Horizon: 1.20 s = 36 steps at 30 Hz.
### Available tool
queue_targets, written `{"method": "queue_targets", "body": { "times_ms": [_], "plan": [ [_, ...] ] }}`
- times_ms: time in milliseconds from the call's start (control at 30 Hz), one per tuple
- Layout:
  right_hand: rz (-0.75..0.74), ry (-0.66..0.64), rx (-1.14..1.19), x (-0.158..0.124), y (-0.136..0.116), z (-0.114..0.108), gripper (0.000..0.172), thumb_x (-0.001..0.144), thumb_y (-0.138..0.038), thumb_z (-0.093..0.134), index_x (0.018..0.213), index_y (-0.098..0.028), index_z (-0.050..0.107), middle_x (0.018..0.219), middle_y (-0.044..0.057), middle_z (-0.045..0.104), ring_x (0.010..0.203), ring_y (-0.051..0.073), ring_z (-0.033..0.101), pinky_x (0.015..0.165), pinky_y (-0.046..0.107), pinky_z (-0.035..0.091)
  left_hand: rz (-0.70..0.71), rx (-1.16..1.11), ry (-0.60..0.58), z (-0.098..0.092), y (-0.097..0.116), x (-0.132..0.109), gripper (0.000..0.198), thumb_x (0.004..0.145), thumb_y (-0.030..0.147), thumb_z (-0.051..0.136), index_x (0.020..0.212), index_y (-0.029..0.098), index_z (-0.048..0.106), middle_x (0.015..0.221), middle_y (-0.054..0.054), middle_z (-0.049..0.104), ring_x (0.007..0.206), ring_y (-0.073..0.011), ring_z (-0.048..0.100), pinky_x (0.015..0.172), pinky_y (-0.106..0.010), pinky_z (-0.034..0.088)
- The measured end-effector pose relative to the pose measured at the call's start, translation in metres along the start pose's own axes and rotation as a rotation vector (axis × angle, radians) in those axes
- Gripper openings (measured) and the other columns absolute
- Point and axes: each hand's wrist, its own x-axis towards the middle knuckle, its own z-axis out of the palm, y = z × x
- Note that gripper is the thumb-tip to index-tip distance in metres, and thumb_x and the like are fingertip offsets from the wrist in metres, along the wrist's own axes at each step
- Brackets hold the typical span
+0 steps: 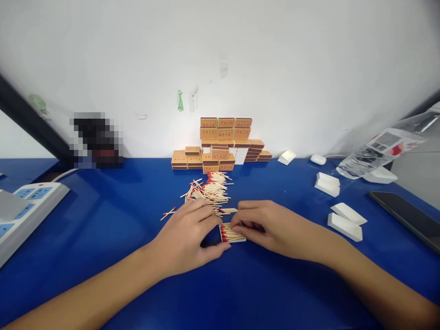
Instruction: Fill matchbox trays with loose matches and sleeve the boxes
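A small white matchbox tray (246,240) lies on the blue table, filled with red-tipped matchsticks (229,233). At its left end my left hand (187,233) is closed, with thumb and index finger on the tray's near and far sides. Over the tray's right part, my right hand (263,224) has its fingertips pinched on matchsticks; exactly how many is hidden. Just beyond the hands spreads a loose pile of matchsticks (215,189), heads mostly pointing left. Two stray matchsticks (168,213) lie crossed left of the pile.
Stacked orange matchboxes (225,133) stand against the wall. Folded white paper pieces (345,227), a phone (409,220), a tilted plastic bottle (381,146) and a white rounded case (318,159) are on the right. A power strip (37,211) sits at the left.
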Motion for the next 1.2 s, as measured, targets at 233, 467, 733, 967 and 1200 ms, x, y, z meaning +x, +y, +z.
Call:
{"method": "queue_targets", "body": {
  "times_ms": [233,467,733,967,1200],
  "plan": [
    [0.026,0.0,0.047,0.002,-0.001,0.001,0.014,0.102,-0.024,0.062,0.101,-0.022,0.076,0.086,0.0,0.06,0.071,0.012,0.055,0.063,0.025,0.041,-0.01,-0.011,-0.003,-0.001,0.001,-0.001,0.023,0.091,0.037,0.077,0.099,0.016,0.07,0.09,-0.006,0.068,0.09,-0.0251,0.061,0.081,-0.041,0.053],
    [0.04,0.099,0.0,0.001,0.008,-0.004,0.014,0.101,-0.024,0.06,0.096,-0.022,0.073,0.078,-0.002,0.057,0.065,0.012,0.051,0.061,0.026,0.039,0.005,0.001,0.006,-0.001,0.0,-0.001,0.025,0.092,0.038,0.076,0.1,0.015,0.071,0.089,-0.007,0.068,0.09,-0.0254,0.06,0.082,-0.042,0.053],
    [0.107,0.232,-0.047,0.012,0.035,0.007,0.009,0.099,-0.028,0.066,0.101,-0.022,0.072,0.092,0.002,0.062,0.078,0.015,0.057,0.07,0.028,0.045,-0.005,-0.002,0.007,-0.001,0.001,-0.001,0.023,0.091,0.038,0.076,0.098,0.016,0.07,0.09,-0.006,0.069,0.09,-0.025,0.061,0.084,-0.042,0.053],
    [0.122,0.087,-0.012,0.01,0.033,0.001,0.016,0.103,-0.031,0.058,0.095,-0.019,0.064,0.093,0.003,0.061,0.077,0.016,0.055,0.07,0.029,0.044,-0.025,0.008,0.031,-0.002,0.001,0.002,0.02,0.091,0.035,0.077,0.098,0.017,0.069,0.088,-0.005,0.068,0.087,-0.0238,0.061,0.079,-0.04,0.053],
    [0.18,0.022,-0.042,-0.001,0.034,-0.014,0.017,0.101,-0.035,0.059,0.097,-0.02,0.063,0.094,0.004,0.063,0.079,0.017,0.055,0.07,0.031,0.043,-0.047,-0.003,0.048,-0.001,-0.002,0.002,0.022,0.091,0.035,0.077,0.103,0.018,0.072,0.088,-0.005,0.068,0.089,-0.0247,0.062,0.083,-0.043,0.053]
  ]
}}
